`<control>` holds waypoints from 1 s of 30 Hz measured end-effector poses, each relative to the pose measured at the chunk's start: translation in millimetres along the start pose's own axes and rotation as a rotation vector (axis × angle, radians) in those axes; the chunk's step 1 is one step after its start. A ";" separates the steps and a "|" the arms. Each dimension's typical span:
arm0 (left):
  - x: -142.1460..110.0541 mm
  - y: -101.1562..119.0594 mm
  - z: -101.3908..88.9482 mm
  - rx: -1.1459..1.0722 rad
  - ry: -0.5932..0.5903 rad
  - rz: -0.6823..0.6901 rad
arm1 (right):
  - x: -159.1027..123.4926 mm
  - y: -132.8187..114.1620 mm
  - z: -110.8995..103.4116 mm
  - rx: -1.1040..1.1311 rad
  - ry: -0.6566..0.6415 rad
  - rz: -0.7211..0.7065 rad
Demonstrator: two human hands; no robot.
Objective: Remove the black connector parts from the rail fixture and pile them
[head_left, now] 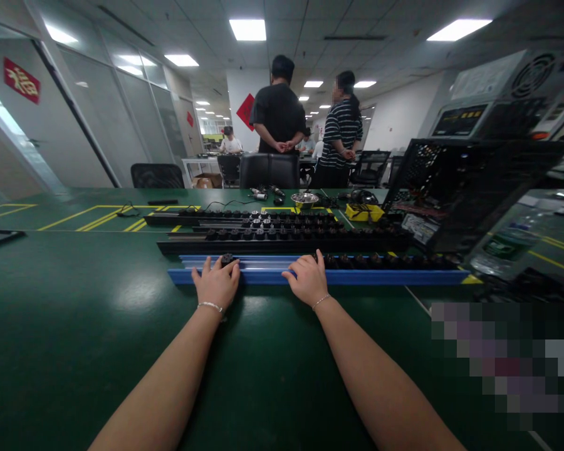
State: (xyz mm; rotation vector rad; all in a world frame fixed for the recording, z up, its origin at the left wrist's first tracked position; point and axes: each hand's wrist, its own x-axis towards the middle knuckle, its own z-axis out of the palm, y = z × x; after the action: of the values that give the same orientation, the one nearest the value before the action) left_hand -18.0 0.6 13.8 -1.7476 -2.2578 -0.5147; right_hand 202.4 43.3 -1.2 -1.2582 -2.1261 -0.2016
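A long blue rail (pixel 263 275) lies crosswise in front of me on the green table. My left hand (pixel 215 286) is over its left part, fingers spread on the channel. Just beyond the index finger sits a small round black part (pixel 227 258); whether a finger presses it is unclear. My right hand (pixel 308 279) bends its fingers over the rail's middle, thumb to the left. One fingertip reaches up beside the row of black parts (pixel 357 260) that fills the rail's right half.
Behind lie black rails (pixel 188 247) with similar parts. A metal bowl (pixel 304 199) and a yellow tray (pixel 364 212) stand farther back. To the right are an open computer case (pixel 470 188) and a plastic bottle (pixel 507 241). Two people (pixel 279 106) stand beyond the table.
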 end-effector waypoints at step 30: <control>7.2 -15.0 3.9 0.010 0.055 -0.055 | -0.7 9.1 -0.6 -0.013 0.040 0.008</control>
State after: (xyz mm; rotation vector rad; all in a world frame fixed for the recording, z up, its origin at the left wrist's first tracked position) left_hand -34.3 5.3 11.2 -1.6507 -2.2717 -0.5551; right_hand 210.4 47.3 -2.8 -1.2601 -2.0886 -0.2346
